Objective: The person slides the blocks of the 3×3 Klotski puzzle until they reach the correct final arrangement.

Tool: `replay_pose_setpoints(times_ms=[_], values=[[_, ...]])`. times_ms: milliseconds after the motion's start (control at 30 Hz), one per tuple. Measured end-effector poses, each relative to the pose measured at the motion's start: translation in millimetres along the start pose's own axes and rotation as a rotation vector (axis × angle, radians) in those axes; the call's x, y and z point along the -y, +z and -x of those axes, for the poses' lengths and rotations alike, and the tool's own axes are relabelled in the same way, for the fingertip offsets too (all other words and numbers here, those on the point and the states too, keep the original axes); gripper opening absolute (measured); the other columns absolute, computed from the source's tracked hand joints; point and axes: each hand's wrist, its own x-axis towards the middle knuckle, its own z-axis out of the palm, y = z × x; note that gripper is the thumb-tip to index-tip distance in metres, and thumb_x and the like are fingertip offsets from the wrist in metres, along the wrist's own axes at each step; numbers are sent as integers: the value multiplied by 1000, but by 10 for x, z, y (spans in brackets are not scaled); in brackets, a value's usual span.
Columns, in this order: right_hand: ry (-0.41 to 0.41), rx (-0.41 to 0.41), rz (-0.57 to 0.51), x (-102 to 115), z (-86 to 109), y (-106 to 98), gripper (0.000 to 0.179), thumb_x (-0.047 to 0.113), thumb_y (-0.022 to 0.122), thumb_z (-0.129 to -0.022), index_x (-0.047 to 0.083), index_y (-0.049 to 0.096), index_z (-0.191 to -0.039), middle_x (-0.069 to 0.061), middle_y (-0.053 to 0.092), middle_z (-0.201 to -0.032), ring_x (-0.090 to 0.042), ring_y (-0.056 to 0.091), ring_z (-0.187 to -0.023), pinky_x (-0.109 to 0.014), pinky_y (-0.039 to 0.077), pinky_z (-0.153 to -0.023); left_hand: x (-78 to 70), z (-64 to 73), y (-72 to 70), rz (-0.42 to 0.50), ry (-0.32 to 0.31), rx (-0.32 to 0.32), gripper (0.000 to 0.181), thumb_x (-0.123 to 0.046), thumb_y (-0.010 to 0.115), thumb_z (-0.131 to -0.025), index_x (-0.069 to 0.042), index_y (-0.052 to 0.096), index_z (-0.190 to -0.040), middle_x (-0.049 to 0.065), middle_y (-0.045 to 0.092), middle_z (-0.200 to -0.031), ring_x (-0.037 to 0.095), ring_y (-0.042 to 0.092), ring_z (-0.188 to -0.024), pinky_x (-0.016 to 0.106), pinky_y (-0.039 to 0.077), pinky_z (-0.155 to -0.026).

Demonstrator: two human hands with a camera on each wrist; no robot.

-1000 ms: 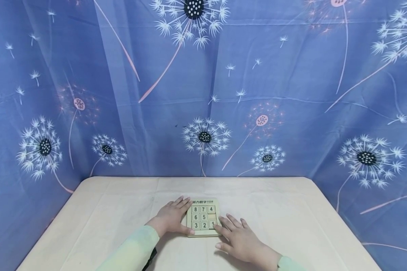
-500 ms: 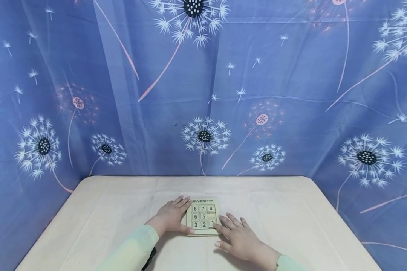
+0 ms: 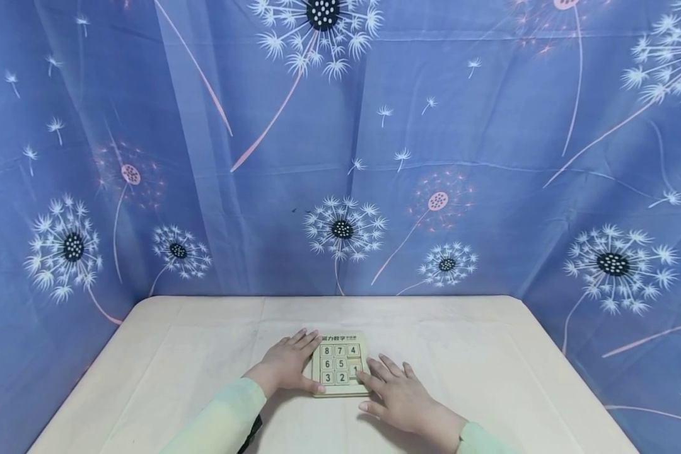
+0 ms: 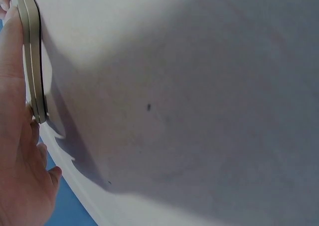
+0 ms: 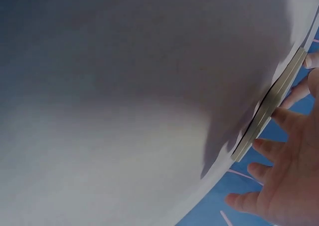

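Observation:
A wooden number slide puzzle (image 3: 340, 391) lies flat on the table, its tiles numbered in dark print. My left hand (image 3: 286, 362) holds its left side, fingertips at the far left corner and thumb on the near left corner. With spread fingers, my right hand (image 3: 403, 394) lies at the right side, and its index fingertip touches the tile marked 1 (image 3: 355, 369). This tile sits between the middle and bottom rows of the right column, below the tile marked 4 (image 3: 353, 350). In the left wrist view the puzzle's edge (image 4: 34, 61) runs along the left thumb.
A pale cloth-covered table (image 3: 459, 340) extends around the puzzle. Behind and at both sides hangs a blue curtain (image 3: 284, 239) with dandelion prints. A dark strap-like piece (image 3: 252, 432) shows under the left sleeve (image 3: 221, 416).
The tile marked 1 has slid away from me, out of the bottom row toward the gap under the 4, with my right index finger on it. My left hand stays in place.

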Motion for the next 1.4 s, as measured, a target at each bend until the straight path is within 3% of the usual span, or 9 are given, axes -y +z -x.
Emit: replay_pose_setpoints(times_ms=[1400], values=[[25,11,-35,-43,-108,-8,66,60,53,-99,17,55,-149,-19,44,-161,-47,38,-150,-80,33,-113,-26,21,-27,-17,-7,6,110,-71,78,-75,-12,38,-159,3,34,-169,28,29,-159,51,32,-128]])
